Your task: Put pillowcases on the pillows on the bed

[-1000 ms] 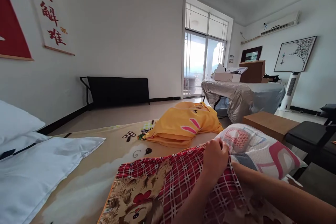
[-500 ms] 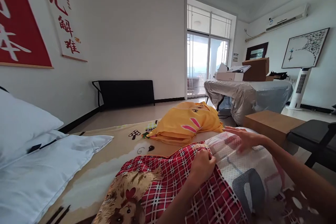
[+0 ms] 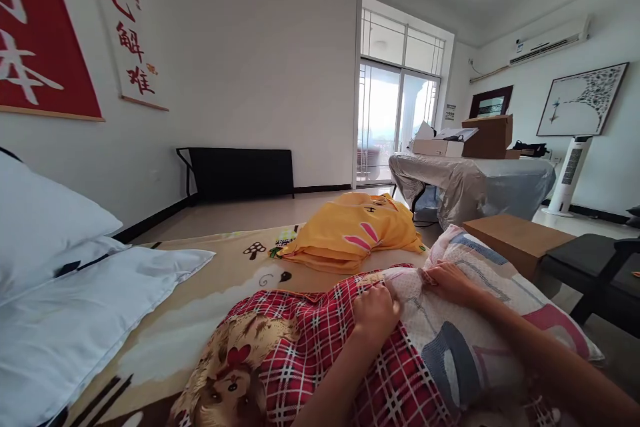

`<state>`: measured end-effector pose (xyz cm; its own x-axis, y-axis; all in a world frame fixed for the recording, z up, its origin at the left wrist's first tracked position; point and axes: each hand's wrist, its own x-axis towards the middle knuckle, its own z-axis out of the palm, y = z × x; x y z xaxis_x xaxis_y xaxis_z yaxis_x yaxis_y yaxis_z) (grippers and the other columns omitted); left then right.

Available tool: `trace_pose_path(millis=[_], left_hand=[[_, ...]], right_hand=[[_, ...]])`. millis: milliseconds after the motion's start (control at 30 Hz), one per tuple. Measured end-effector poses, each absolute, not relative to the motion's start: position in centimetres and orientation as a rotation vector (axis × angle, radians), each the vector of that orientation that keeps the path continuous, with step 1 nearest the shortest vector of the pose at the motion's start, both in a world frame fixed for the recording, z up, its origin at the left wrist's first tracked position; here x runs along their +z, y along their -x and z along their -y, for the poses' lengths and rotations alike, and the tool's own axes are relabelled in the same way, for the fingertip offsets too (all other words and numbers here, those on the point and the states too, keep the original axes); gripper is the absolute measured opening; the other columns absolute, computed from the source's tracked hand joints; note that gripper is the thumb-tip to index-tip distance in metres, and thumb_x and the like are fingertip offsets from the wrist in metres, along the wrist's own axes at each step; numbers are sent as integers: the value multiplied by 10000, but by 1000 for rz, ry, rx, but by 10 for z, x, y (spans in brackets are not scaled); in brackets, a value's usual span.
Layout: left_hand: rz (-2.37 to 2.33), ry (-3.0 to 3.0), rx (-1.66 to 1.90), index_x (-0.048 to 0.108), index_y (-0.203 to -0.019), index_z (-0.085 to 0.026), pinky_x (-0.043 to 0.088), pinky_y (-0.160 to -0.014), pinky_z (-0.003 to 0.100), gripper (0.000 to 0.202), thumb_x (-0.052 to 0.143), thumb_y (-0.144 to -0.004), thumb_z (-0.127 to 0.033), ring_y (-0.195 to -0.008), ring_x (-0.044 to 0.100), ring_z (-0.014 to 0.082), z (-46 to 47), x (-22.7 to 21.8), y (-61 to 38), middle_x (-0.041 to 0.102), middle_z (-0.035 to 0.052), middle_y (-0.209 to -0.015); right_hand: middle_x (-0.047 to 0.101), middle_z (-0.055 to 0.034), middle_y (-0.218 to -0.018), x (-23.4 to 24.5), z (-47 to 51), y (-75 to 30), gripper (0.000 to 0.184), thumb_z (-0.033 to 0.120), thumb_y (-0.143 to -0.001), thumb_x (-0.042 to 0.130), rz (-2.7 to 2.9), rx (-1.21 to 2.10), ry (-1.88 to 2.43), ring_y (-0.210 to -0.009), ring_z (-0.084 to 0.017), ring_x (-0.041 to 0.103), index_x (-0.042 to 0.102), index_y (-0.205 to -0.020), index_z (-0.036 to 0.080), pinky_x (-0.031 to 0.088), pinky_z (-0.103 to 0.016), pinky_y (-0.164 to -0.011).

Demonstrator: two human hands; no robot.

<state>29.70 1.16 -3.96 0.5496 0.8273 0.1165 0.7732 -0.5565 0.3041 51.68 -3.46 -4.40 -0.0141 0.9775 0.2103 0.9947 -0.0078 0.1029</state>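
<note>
A red plaid pillowcase with a brown furry cartoon animal lies nearest me on the bed. My left hand is closed in a fist on its opening edge. A pale pillow with blue-grey and pink shapes sits to the right, its left part meeting that edge; how far it extends inside is hidden. On the pillow's upper left part, my right hand has its fingers bunched around the fabric.
Beyond the pillowcase rests a folded yellow cloth item on the patterned bedsheet. White pillows lie at left. A brown box and dark chair stand right, before a plastic-covered table.
My right hand, earlier spread over the pillow, has come down and closed on its fabric. The pillow's far edge now sits higher and farther right. My left hand keeps its grip.
</note>
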Motion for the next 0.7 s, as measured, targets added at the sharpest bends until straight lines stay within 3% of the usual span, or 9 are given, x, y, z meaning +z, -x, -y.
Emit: trace_pose_path(millis=[100,233,467,567,700], left_hand=[[-1277,-2575,486,640,-972,-106,466,-782,334,284,410,-844,-214,-938,647,260,-10,-36,-294,686,159,-988],[-1208,-2536,715,601,-985,-148,438,-785,286,307,321,-917,-251,-927,639,201,-3,-23,-303,682,112,-992],[-1099,-2521,968,588,-1002,-155,441,-713,292,289,321,-911,-223,-881,643,212,15,-12,-331,672,97,-969],[-1008,-2600,940,588,-970,-154,451,-703,295,281,321,-916,-220,-873,642,215,23,-7,-328,665,90,-962],[-945,-2748,815,569,-999,-139,468,-730,300,282,303,-921,-191,-903,638,219,25,7,-326,653,100,-956]], right_hand=[[664,-89,-793,-24,51,-505,273,322,-887,442,2202,-351,2129,-782,-214,585,621,-748,170,321,-299,-681],[655,-97,-754,-7,67,-488,271,276,-886,435,2295,-383,2050,-725,-203,575,598,-698,171,301,-293,-644],[610,-61,-653,-3,64,-481,235,236,-829,422,2200,-314,2024,-567,-131,455,539,-639,163,238,-276,-577],[555,-32,-566,-10,54,-485,220,233,-768,437,2059,-220,2027,-523,-100,352,480,-566,159,221,-260,-551],[549,-28,-547,-19,41,-481,180,234,-700,432,1930,-95,1951,-544,-104,336,453,-538,158,221,-250,-542]])
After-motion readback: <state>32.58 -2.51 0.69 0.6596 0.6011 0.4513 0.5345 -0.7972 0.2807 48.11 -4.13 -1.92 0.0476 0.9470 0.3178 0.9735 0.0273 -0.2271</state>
